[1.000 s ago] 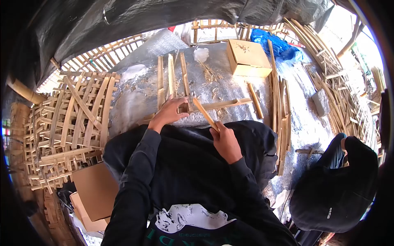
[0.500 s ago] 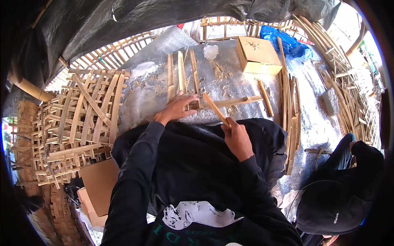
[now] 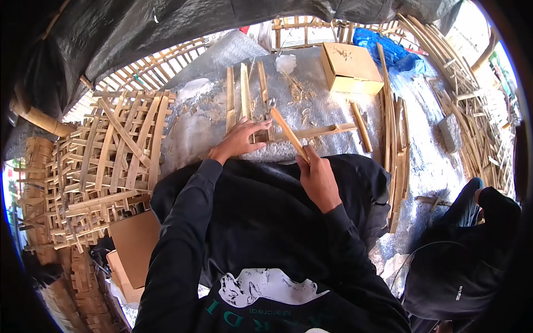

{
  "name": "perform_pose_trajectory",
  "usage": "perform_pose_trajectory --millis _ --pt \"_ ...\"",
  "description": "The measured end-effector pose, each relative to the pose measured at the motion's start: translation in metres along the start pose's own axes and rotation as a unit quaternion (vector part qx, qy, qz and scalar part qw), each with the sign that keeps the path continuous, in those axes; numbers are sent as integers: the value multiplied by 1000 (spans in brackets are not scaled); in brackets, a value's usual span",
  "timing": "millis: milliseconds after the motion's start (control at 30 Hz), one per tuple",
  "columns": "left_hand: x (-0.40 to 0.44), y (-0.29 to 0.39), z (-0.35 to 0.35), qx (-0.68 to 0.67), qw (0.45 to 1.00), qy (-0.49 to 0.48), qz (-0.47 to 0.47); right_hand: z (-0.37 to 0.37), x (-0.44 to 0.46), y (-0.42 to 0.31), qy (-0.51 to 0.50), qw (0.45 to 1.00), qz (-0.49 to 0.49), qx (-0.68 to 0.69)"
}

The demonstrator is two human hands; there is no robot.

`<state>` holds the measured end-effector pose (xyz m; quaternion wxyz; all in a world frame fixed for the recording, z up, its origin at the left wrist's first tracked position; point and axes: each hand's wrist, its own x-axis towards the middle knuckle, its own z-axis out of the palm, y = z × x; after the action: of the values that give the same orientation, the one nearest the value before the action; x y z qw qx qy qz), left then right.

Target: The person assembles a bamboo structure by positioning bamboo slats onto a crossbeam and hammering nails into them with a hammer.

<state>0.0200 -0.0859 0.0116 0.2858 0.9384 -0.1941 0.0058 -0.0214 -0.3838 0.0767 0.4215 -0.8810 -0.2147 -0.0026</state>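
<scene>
My right hand (image 3: 320,180) grips the wooden handle of a hammer (image 3: 287,133). Its small metal head is raised near the fingertips of my left hand (image 3: 240,140). That hand rests on the joint of a bamboo frame, thumb and fingers astride the near end of a crosswise bamboo strip (image 3: 316,132). Three upright strips run away from me: a left one (image 3: 230,94), a middle one (image 3: 245,91) and a right one (image 3: 263,83). Whether a nail is between my left fingers is too small to make out.
Woven bamboo panels (image 3: 119,144) are stacked at left. A cardboard box (image 3: 352,66) and blue plastic (image 3: 383,47) lie at the back. Loose strips (image 3: 397,161), a short bamboo piece (image 3: 361,126) and a grey block (image 3: 448,136) lie at right. Another person (image 3: 461,266) sits nearby at lower right.
The hammer's head, hard to see before, now shows above my left fingertips. My right hand has shifted slightly up and left. My left hand stays on the bamboo joint.
</scene>
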Motion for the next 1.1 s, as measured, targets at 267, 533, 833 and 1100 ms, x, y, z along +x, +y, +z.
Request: perform_pose_trajectory --millis 267,533,833,1100 --pt "-3 -14 11 52 997 1 -63 6 -11 13 -41 997 21 -69" --pt "-1 -5 3 -1 1000 18 21 4 -3 4 -22 997 33 -64" --pt "1 -3 1 -3 1000 0 10 -8 7 -4 34 997 -40 -61" --pt "-1 -2 2 37 999 14 7 -24 10 5 -47 987 -29 -148"
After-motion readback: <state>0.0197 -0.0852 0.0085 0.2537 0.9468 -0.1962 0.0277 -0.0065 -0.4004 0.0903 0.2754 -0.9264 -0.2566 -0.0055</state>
